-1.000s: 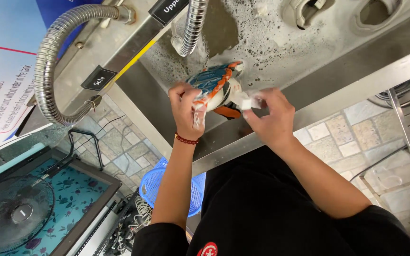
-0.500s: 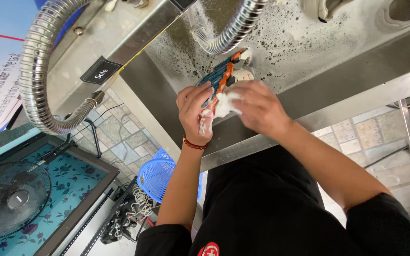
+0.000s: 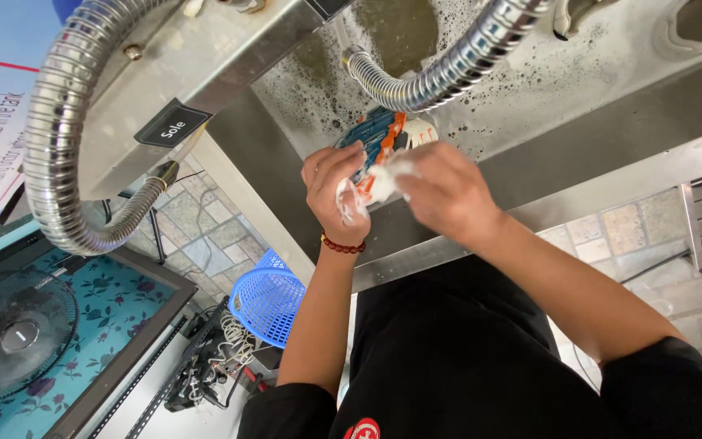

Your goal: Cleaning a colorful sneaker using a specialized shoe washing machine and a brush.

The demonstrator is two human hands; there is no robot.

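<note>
Over a soapy steel sink [image 3: 611, 175] I hold a blue, orange and white sneaker [image 3: 379, 134]. My left hand [image 3: 332, 191] grips its side, a red bead bracelet on the wrist. My right hand [image 3: 442, 191] presses a white soapy cloth [image 3: 383, 177] against the shoe. A flexible metal hose [image 3: 448, 69] curves just above the sneaker. The lower part of the shoe is hidden by my hands.
A second corrugated metal hose [image 3: 50, 138] loops at the left under a steel panel with black labels. Below stand a blue plastic basket [image 3: 270, 294], a fan [image 3: 10, 333] on a floral surface and tangled cables. Other shoes lie at the sink's far edge [image 3: 692, 20].
My right hand came in from the shoe's right side onto it and now rubs the cloth against it. The view shifted, bringing the hose lower over the sneaker.
</note>
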